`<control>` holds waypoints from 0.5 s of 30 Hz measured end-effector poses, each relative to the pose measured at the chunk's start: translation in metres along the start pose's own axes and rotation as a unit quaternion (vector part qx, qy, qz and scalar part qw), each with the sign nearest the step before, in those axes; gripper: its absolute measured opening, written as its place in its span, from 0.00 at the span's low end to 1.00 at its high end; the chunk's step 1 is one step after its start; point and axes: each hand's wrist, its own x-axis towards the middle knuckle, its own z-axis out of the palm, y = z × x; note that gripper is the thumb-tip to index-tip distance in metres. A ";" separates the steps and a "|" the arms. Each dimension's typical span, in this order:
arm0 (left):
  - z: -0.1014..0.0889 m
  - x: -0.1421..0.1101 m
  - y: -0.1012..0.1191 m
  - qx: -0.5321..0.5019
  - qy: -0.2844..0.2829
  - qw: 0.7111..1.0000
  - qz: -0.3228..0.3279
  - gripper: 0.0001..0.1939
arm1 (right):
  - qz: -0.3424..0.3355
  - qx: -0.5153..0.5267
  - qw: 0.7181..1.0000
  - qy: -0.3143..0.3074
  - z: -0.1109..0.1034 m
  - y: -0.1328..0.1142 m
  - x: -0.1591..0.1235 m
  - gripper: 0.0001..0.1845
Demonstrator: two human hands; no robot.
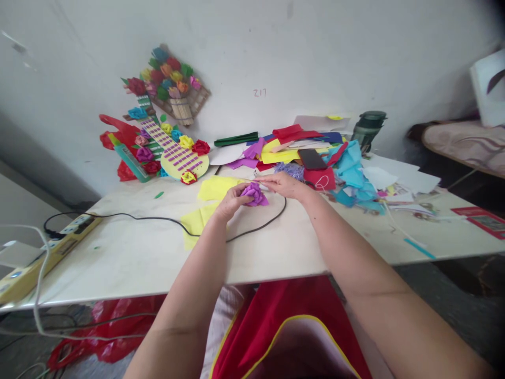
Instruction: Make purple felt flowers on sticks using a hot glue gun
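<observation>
Pinching a purple flower (258, 193) between thumb and fingers, the left hand (231, 201) is just above the middle of the desk (276, 252). The right hand (283, 185) lies between 2 and 3 o'clock of that flower, its fingers bunched near the petals; from where I stand I cannot tell whether they pinch anything.

Near the left hand, around 9 o'clock, lie two yellow sheets (215, 188), the lower crossed by a black cord (252, 231) that loops below the flower and runs to a long power strip (71, 242) past 8 o'clock. A heap of coloured sheets (278, 154) spreads at 1 o'clock. At 2 o'clock a dark phone (312, 159) rests among the scraps, with crumpled blue material (349, 171) nearer 3 and a green bottle (369, 131) farther out at 2.

Toward 10 o'clock leans a guitar-shaped decoration (179, 152) trimmed with flowers. Up at 11, a many-coloured bouquet piece (169, 79) is against the wall (335, 68). Down at 6 o'clock, below the desk's edge, shows a red apron (292, 300) with yellow trim.
</observation>
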 end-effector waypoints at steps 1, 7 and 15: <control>0.000 0.000 -0.001 -0.009 -0.002 1.000 0.004 0.23 | -0.003 -0.002 1.000 0.002 0.001 0.001 0.000 0.21; 0.001 0.007 -0.005 -0.101 0.032 0.994 0.010 0.13 | -0.009 -0.015 1.000 -0.003 0.001 -0.002 0.000 0.21; 0.000 0.014 -0.012 -0.103 0.076 0.992 0.008 0.10 | -0.026 -0.070 0.997 -0.012 0.007 -0.002 0.001 0.20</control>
